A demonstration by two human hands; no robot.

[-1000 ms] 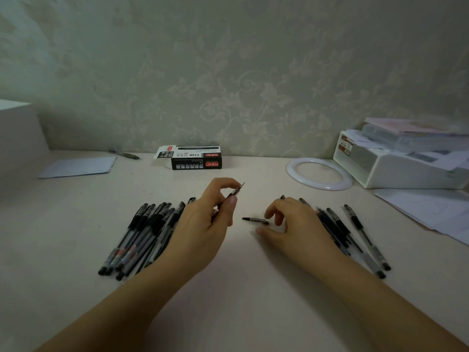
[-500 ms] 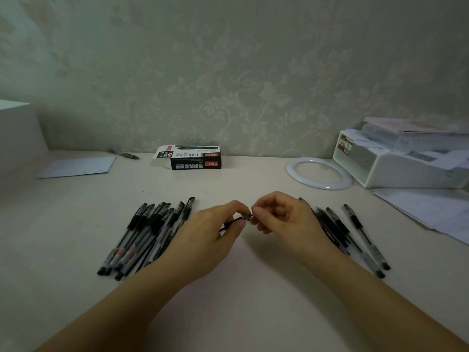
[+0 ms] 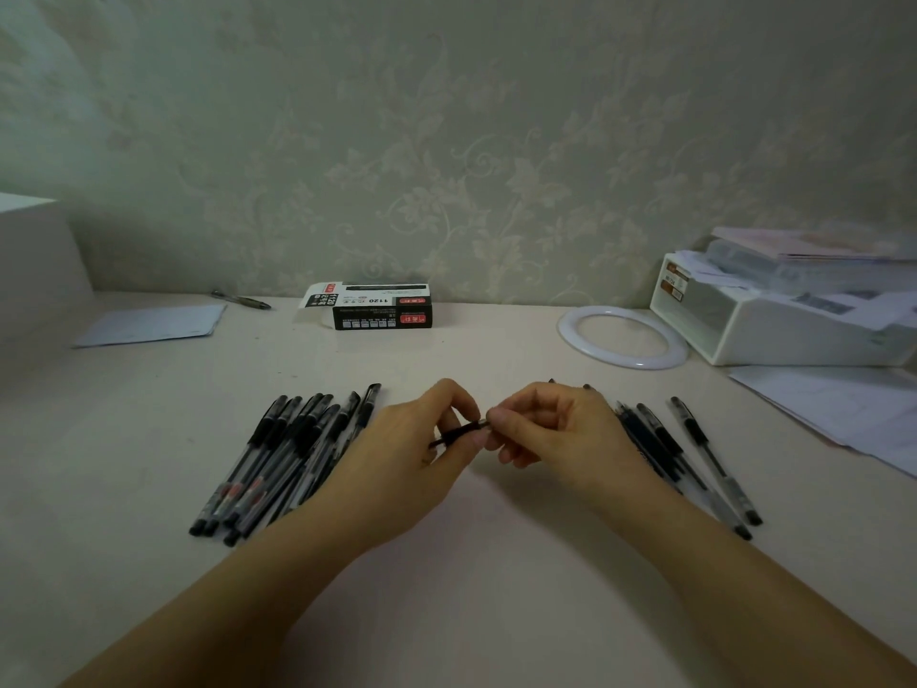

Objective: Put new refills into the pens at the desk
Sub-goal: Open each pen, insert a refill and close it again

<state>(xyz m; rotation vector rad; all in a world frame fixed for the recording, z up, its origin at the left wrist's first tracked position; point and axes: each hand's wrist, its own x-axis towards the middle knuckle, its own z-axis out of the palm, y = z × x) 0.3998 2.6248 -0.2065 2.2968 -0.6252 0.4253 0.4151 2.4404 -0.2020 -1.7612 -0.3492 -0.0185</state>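
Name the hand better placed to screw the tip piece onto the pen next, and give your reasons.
Right. The right hand already pinches the small tip piece at the end of the pen, so its fingers can probably twist it. The left hand grips the barrel and looks better suited to steadying it.

Pen piles (image 3: 278, 464) (image 3: 689, 459) flank hands; box (image 3: 382, 312) behind.

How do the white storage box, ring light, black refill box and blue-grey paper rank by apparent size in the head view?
1. white storage box
2. ring light and blue-grey paper: look about alike, not ranked
3. black refill box
All sit far back on the desk, so nearness skews little.
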